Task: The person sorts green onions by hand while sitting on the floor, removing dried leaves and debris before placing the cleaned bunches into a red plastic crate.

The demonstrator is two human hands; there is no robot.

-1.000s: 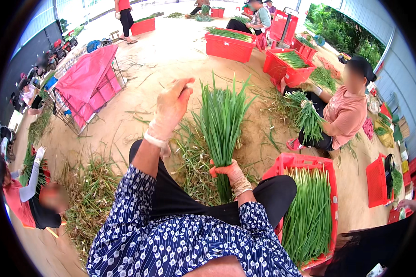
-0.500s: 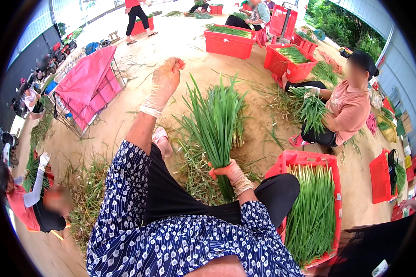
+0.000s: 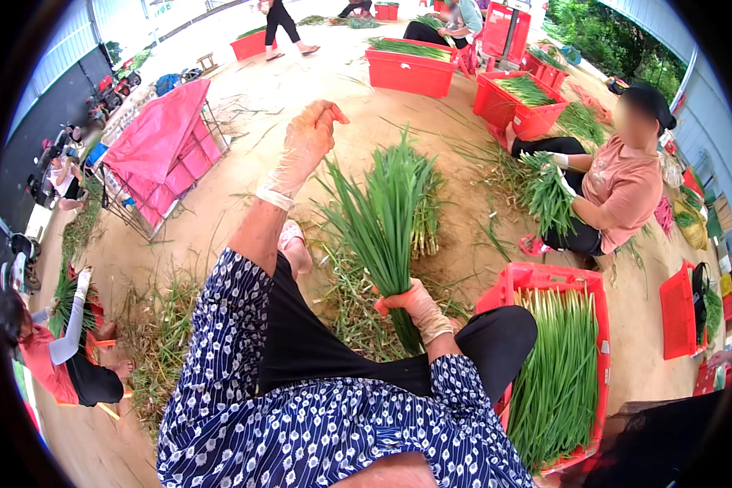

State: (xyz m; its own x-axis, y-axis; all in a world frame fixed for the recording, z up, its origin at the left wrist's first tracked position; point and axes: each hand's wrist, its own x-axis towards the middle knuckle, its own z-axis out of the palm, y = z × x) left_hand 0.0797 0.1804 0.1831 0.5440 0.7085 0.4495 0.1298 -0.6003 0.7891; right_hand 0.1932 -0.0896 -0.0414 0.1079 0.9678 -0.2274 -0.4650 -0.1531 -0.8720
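My right hand (image 3: 419, 309), in a thin clear glove with orange fingers, is closed around the lower part of a bunch of garlic chives (image 3: 374, 220). The long green leaves fan up and away from me. My left hand (image 3: 307, 146), gloved alike, is raised to the left of the leaf tips, apart from them. Its fingers are bent and slightly apart, with nothing visible in them. Just beyond the held bunch, more chives (image 3: 425, 211) lie on the ground. A red crate (image 3: 496, 285) of chives with pale ends stands by my right knee.
Loose trimmings (image 3: 358, 321) cover the ground between my legs, and another heap (image 3: 163, 333) lies at left. A co-worker (image 3: 618, 187) sits at right holding chives; another person (image 3: 57, 342) sits at left. Red crates (image 3: 411, 73) stand farther off. A pink-covered frame (image 3: 159, 154) stands at far left.
My left hand has shifted slightly right in the picture and its fingers have loosened a little. The right hand keeps its hold on the chives. A person walking in the background has moved right.
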